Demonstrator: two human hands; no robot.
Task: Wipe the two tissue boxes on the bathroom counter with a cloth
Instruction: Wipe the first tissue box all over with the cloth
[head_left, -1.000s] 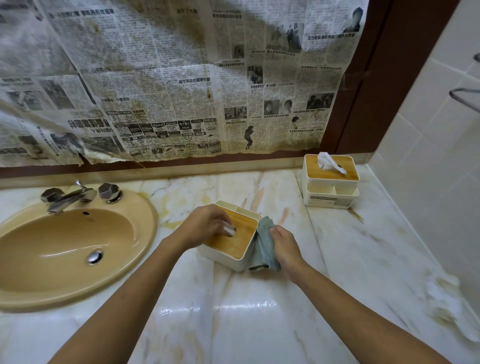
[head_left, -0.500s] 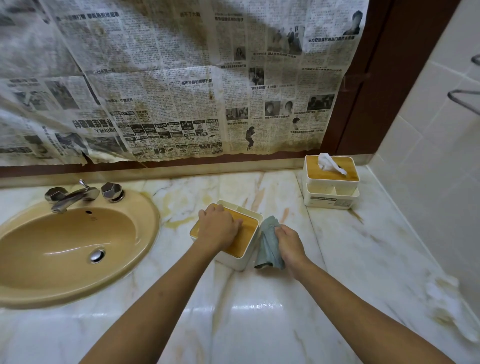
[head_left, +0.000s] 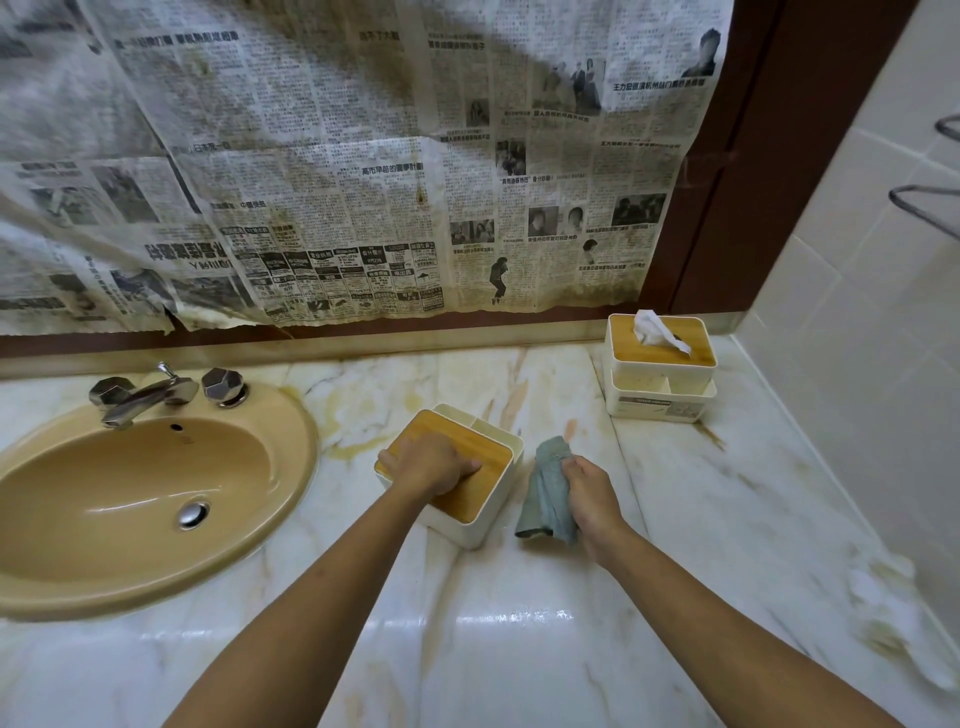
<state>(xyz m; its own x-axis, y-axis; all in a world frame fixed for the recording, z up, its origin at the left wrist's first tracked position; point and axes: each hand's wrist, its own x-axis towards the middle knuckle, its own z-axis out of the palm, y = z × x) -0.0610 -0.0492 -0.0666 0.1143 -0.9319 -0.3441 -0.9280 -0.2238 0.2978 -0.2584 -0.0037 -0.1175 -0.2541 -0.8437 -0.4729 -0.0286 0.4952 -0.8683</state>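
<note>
A white tissue box with a wooden lid (head_left: 488, 462) stands on the marble counter (head_left: 519, 649) just right of the sink. My left hand (head_left: 434, 462) lies on top of its lid, fingers curled down onto the wood and hiding the slot. A grey-green cloth (head_left: 548, 493) hangs bunched in my right hand (head_left: 592, 493), a short gap to the right of that box and not touching it. The second tissue box (head_left: 660, 364), with a white tissue sticking out of its lid, stands in the back right corner.
A tan oval sink (head_left: 135, 493) with a chrome tap (head_left: 145, 395) fills the left side. Stained newspaper (head_left: 337, 156) covers the wall behind. A tiled wall (head_left: 857, 338) bounds the counter on the right, where crumpled white residue (head_left: 893, 613) lies.
The near box has been turned and slid slightly left under my left hand. My right hand has drawn the cloth away from the box's side, opening a gap.
</note>
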